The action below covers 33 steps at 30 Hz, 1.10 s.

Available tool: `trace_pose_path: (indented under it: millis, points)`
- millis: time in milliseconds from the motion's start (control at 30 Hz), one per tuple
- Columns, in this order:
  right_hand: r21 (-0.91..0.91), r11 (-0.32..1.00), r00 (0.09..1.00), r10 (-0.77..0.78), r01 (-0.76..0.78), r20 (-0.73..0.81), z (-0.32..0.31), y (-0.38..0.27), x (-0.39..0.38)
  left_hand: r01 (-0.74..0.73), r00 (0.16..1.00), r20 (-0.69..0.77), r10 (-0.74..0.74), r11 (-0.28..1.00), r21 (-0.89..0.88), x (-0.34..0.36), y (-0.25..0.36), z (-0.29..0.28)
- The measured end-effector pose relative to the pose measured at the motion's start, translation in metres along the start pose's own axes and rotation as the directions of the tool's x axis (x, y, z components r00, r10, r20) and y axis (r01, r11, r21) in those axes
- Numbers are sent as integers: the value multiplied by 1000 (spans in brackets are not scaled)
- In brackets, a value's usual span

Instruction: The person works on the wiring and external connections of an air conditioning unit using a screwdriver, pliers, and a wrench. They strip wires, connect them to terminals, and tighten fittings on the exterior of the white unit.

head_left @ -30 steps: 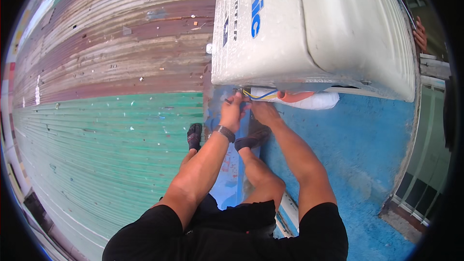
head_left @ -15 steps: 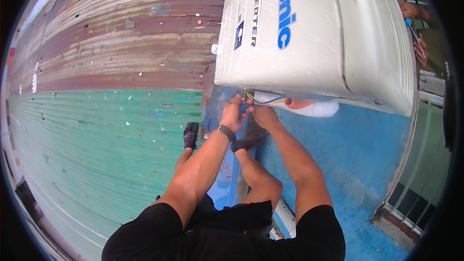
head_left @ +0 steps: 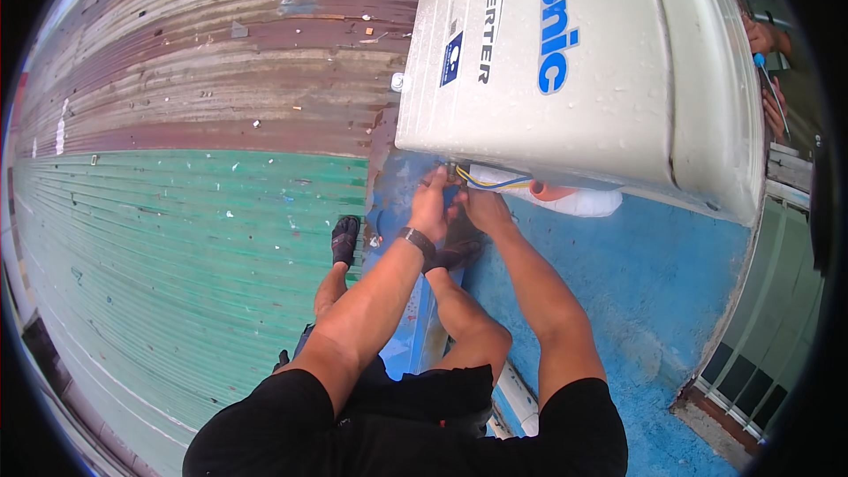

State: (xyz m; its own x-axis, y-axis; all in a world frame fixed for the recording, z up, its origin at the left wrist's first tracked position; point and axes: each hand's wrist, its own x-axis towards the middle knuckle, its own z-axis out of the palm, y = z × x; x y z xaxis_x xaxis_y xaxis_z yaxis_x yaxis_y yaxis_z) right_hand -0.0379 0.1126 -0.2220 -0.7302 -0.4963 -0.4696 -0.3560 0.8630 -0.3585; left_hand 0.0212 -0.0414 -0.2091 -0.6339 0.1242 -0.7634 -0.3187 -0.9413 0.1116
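Note:
Both my hands meet just below the near lower edge of a white outdoor air-conditioner unit [head_left: 601, 115]. My left hand [head_left: 430, 206], with a dark watch on its wrist, has its fingers closed near the ends of yellow and blue wires [head_left: 495, 183] that run beneath the unit. Close by on the right, my right hand [head_left: 486, 209] is turned inward with curled fingers. What either hand pinches is too small and partly hidden to name. An orange pipe end [head_left: 549, 192] shows beside a white wrapped bundle [head_left: 590, 203] to the right of the wires.
Green corrugated roofing [head_left: 194, 274] and rusty sheets [head_left: 221, 79] spread to the left. My feet rest near a blue ledge, beside a blue wall [head_left: 609, 291]. At a barred window [head_left: 768, 300] on the right, another person's hands hold a blue-handled screwdriver [head_left: 760, 60].
The view has shifted slightly, so the unit sits a little further right. My hands stay together by the wire ends, with only small finger movement.

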Motion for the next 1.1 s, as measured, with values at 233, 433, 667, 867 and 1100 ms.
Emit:
trace_pose_path:
  millis: [233, 433, 667, 867, 1100]
  points:
    - [-61, 998, 995, 16, -22, -99, 17, 4, 1, -237, 961, -91, 263, 944, 228, 13, -23, -3]
    - [-1, 998, 996, 64, -64, 55, -2, -10, 1, 101, 994, -23, -106, 982, -161, 7, -1, -6]
    - [-34, 999, 992, 30, -35, -125, 9, -7, -2, -300, 929, -154, 337, 928, 220, 4, -23, 2]
    - [4, 1000, 991, 5, -5, -135, 15, -1, -3, 149, 987, 61, -145, 986, -68, 4, 6, -6]
    - [-25, 1000, 979, 9, -15, -204, 20, -2, -8, -234, 961, -127, 246, 967, 102, -3, -19, 11]
